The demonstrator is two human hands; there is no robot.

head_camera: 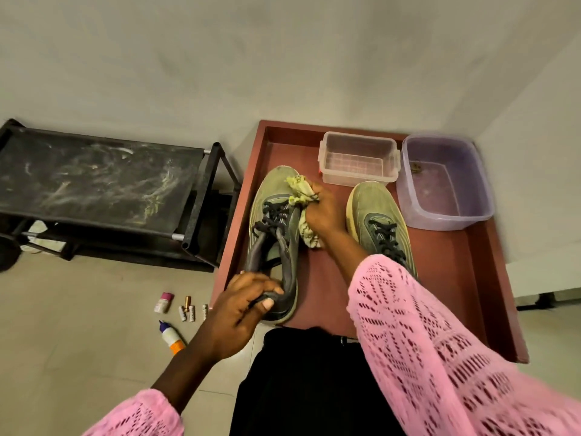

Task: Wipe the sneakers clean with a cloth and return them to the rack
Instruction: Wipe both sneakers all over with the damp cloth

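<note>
Left hand (pixel 240 305) grips heel of worn olive-green mesh sneaker with black laces (pixel 276 234); right hand (pixel 323 215) presses crumpled yellow-green cloth (pixel 303 190) against its side; toe scuffed, dusty.

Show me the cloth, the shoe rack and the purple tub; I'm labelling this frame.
cloth (pixel 302 187): head view, bunched part above the right hand's fingers.
shoe rack (pixel 94 177): head view, middle of its dusty top shelf.
purple tub (pixel 481 212): head view, right-hand rim.

Red-brown tray table (pixel 490 265) with two sneakers (pixel 375 215), clear box (pixel 358 158), purple tub (pixel 446 184).
</note>
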